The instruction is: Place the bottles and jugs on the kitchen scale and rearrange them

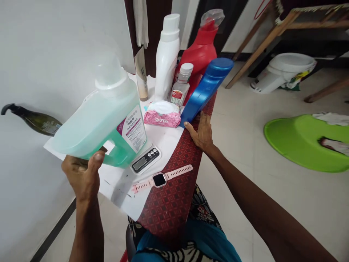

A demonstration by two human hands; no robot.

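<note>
My left hand (84, 174) is closed around the handle of a large detergent bottle (106, 116) with pale green liquid in it. The bottle is tilted, its labelled side towards the right. Below its base lies a small digital scale (145, 160); whether they touch I cannot tell. At the table's right edge, my right hand (202, 134) grips the bottom of a blue bottle (204, 92), thumb on the near side, other fingers partly hidden. That bottle leans to the right. Just left of it sits a pink wipes pack (163, 118). A pink-strapped smartwatch (159, 179) lies nearer to me.
Behind stand a white bottle (166, 62), a red bottle (203, 43), a small clear bottle (180, 87) and a beige tube (141, 78). A dark green pump bottle (35, 118) is at the left wall. A green tub (294, 145) and white bucket (289, 67) are on the floor.
</note>
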